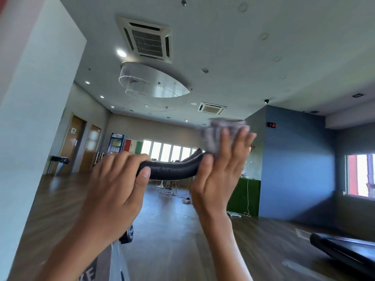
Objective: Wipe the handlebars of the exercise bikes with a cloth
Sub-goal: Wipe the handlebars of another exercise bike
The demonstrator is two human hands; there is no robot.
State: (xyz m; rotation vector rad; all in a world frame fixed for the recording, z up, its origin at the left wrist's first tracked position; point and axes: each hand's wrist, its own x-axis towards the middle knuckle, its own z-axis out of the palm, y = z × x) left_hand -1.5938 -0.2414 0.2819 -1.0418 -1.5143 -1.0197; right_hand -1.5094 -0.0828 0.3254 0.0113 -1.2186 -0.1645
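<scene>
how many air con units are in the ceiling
2. One air con unit is close, high in the middle of the ceiling; the other is farther back, just above the cloth. Others may lie out of view.

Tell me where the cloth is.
Head view, right of centre: the right hand presses the grey cloth against the raised end of the black handlebar, which the left hand grips.

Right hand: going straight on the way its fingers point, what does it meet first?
The grey cloth, pressed by the right hand against the upturned end of the handlebar. Above it the way looks free up to the ceiling, though depth is unclear.
</scene>
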